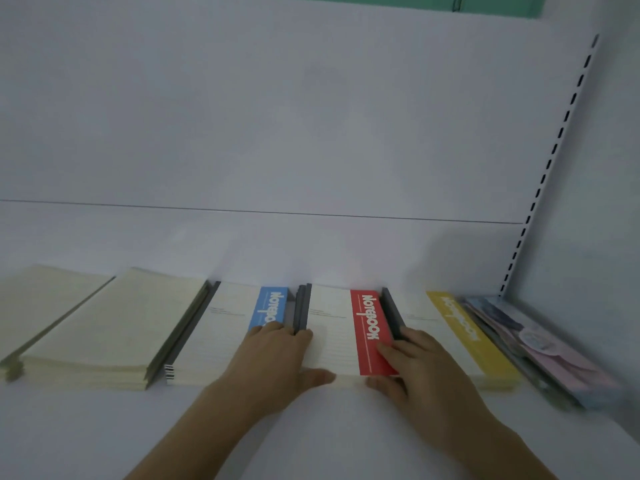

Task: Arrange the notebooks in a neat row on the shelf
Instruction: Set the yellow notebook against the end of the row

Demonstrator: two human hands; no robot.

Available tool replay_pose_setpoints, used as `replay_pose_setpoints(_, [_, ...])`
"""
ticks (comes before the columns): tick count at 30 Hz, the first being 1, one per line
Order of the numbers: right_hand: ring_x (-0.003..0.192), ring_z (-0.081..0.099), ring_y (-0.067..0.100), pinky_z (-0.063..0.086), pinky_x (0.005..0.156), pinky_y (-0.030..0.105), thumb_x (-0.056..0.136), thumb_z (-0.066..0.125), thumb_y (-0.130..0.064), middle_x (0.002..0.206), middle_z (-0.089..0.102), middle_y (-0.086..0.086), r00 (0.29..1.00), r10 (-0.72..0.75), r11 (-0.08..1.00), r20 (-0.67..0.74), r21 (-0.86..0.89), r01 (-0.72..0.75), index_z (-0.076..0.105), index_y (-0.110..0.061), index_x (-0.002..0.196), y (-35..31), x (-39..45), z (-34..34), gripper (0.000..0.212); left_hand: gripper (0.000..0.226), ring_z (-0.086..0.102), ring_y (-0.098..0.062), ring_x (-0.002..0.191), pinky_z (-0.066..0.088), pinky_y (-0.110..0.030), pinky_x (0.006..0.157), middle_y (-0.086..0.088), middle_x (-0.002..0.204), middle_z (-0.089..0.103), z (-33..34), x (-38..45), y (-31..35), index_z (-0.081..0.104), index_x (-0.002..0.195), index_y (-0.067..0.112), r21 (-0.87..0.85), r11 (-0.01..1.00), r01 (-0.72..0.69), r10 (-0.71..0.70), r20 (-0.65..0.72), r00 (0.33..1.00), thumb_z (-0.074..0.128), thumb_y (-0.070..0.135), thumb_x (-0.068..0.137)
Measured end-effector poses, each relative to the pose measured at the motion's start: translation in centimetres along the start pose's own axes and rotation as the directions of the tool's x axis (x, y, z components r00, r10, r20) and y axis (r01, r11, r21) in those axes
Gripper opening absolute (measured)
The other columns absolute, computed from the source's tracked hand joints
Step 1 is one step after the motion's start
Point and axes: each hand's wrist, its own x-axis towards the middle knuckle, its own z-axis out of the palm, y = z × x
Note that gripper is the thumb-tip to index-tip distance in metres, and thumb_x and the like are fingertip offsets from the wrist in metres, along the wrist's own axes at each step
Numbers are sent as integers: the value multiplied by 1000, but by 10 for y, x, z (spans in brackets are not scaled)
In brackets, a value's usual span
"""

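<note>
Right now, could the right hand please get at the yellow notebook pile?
Probably yes. The right hand rests on the red notebook pile, and the yellow notebook pile lies just beside it with its top uncovered.

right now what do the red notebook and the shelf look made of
Red notebook: paper or card, matte, judging by the stacked page edges at its front; the red band looks printed.
Shelf: probably painted metal, smooth, pale and seamless, with a slotted upright beside it.
</note>
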Motion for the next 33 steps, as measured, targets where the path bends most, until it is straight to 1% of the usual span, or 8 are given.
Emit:
replay_pose_setpoints(3, [135,34,16,27,111,29,89,32,-68,133,55,-12,999,-41,997,31,60,39,49,-26,138,-1,5,-1,67,57,51,-15,106,40,-34,99,6,111,59,-2,-1,0,50,114,28,-3,1000,20,-20,21,1000,44,76,85])
replay_pose_setpoints(5, [139,25,14,22,115,28,87,31,-73,138,50,-15,997,-58,996,56,75,54,41,-29,142,3,7,-2,72,57,51,-14,104,40,-33,98,7,110,59,-4,2,-1,50,114,28,-10,1000,21,-21,33,999,46,77,84])
replay_pose_setpoints(9, [138,25,12,18,116,28,75,16,-86,142,46,-15,991,-67,997,116,51,62,35,-29,144,4,10,-5,92,59,52,-14,102,41,-33,97,6,111,59,-8,4,-1,48,122,28,-19,1000,17,-15,64,998,52,73,84])
replay_pose_setpoints(13, [135,28,13,17,115,30,82,37,-78,140,47,-11,984,-79,997,159,32,75,32,-28,145,2,18,-10,81,62,53,-18,104,44,-33,95,2,112,59,-8,5,1,48,127,26,-2,1000,26,-26,93,995,55,71,84])
replay_pose_setpoints(19, [141,22,17,10,119,34,85,36,-75,148,38,-7,978,-58,998,202,15,56,26,-26,148,0,18,-7,81,65,53,-18,109,47,-34,96,-1,119,57,-6,3,4,47,134,23,-38,997,63,-58,114,992,56,67,86])
replay_pose_setpoints(25, [139,23,19,9,118,37,79,20,-85,142,42,-8,996,-23,997,85,-75,29,31,-30,144,-3,10,-12,86,73,32,-22,137,28,-43,116,1,142,44,-7,-9,6,38,142,25,-12,999,35,-36,-27,999,50,71,86])
replay_pose_setpoints(29, [142,20,22,14,118,37,83,19,-81,149,36,-4,1000,7,999,-30,-46,-9,29,-28,146,-23,3,-19,83,77,27,-19,142,23,-39,119,4,149,38,-9,-28,-3,32,145,28,-45,999,18,-26,-188,982,45,75,85])
replay_pose_setpoints(33, [139,33,26,28,114,40,86,23,-74,143,48,2,998,8,999,-59,-31,-10,48,-24,138,-64,0,-24,76,65,31,-19,141,23,-37,119,4,149,41,-13,-58,-31,39,146,25,-101,995,26,-61,-363,930,42,64,94])
